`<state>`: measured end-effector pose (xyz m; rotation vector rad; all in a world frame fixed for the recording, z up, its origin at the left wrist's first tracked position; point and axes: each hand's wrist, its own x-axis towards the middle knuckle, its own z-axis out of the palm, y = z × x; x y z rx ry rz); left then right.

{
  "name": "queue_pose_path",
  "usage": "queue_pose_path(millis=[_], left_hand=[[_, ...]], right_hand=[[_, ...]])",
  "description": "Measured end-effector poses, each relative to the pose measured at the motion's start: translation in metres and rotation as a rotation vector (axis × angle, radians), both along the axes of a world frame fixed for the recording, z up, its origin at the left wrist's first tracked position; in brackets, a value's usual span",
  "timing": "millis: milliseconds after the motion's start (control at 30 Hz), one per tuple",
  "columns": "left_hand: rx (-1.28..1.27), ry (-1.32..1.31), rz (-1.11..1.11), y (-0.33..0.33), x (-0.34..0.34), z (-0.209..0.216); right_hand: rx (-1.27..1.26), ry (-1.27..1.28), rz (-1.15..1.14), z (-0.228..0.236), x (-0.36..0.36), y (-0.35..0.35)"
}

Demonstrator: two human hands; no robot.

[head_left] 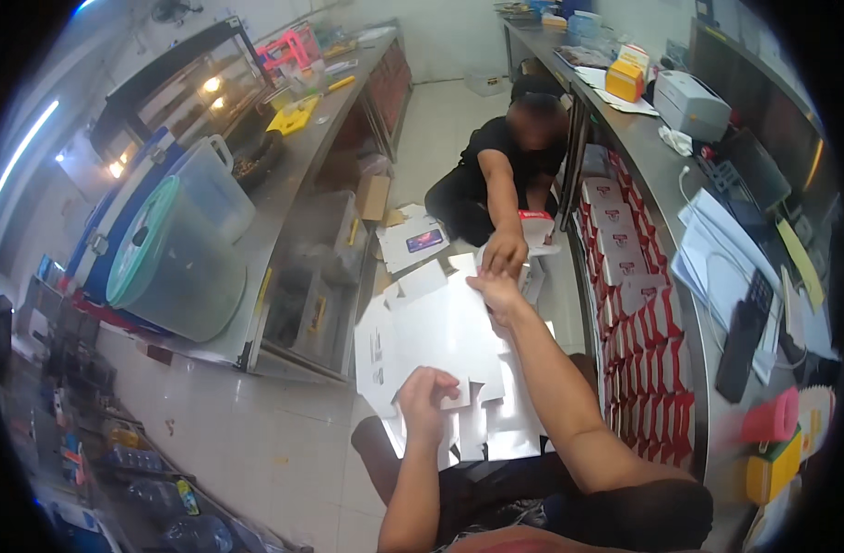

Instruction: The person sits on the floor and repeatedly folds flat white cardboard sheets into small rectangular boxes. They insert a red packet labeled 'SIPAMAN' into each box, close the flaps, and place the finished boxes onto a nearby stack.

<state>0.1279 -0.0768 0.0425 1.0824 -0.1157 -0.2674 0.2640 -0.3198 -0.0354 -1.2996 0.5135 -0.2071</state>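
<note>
A flat white card (440,327) lies at our twelve o'clock. It looks light and bendy, best held by its edges. We cannot tell if our curled left grip (425,404) or right grip (501,299) pinches it.

White cardboard sheets (440,323), dark-printed — cartons (626,244) red-and-white.

Cool, fairly bright light fills the room, with a glaring tube light (21,166) at far left and warm bulbs (212,84) shining in the display case (177,100) along the wall-side edge of the left counter (297,180), beneath which shadow gathers. The white cardboard sheets (431,332) wash out with glare at their near edge. Fisheye distortion curves the right counter's (638,138) front edge inside a black rim; the co-worker's head (535,120) is blurred.
</note>
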Motion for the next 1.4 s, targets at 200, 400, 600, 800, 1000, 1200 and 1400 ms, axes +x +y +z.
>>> queue_pose_path(millis=[200,400,600,800,1000,1200,1400], left_hand=[[0.108,0.063,0.216,0.059,-0.052,-0.004],[-0.218,-0.155,0.208,0.085,-0.077,0.057],[-0.561,-0.136,0.095,0.09,-0.101,0.099],[-0.222,-0.118,0.333,0.086,-0.09,0.087],[-0.381,-0.185,0.3,0.077,-0.083,0.073],[-0.141,-0.208,0.282,0.047,-0.085,0.065],[-0.196,-0.151,0.159,0.029,-0.084,0.073]], right_hand=[[0.097,-0.294,0.233,0.105,-0.115,0.102],[-0.667,-0.9,0.592,0.191,-0.209,0.14],[-1.113,-1.061,0.37,0.191,-0.23,0.148],[-1.059,-0.878,0.414,0.174,-0.239,0.13],[-0.022,-0.474,0.615,0.18,-0.257,0.119],[-1.105,-0.822,0.36,0.177,-0.249,0.122],[-1.172,-0.963,0.233,0.186,-0.224,0.106]])
